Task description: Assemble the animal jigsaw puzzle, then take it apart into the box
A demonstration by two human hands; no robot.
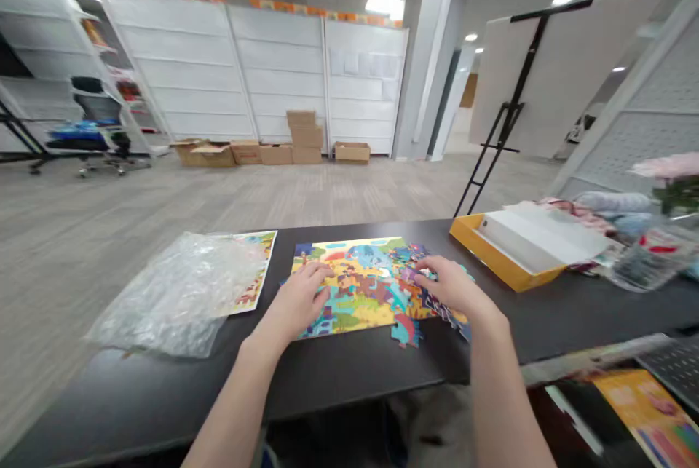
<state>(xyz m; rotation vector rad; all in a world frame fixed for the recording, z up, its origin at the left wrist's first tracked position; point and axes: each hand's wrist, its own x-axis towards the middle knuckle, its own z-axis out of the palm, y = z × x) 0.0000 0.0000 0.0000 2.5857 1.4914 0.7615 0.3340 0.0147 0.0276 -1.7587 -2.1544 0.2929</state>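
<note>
A colourful jigsaw puzzle (349,308) lies on the black table in front of me, its left and middle parts joined into a picture. My left hand (299,299) rests over its left side, fingers spread and thumb apart, holding nothing. Over the right side, my right hand (448,283) has its fingertips on a small purple puzzle piece (408,275). Loose pieces lie around and partly beneath that hand. One red and teal puzzle piece (405,330) sticks out past the puzzle's near edge.
At left, a crumpled clear plastic bag (180,293) partly covers a printed picture sheet (261,275). A yellow box (491,253) holding white card stands at right, near a clear plastic container (649,257) and folded cloth. Cardboard boxes (306,137) line the far wall.
</note>
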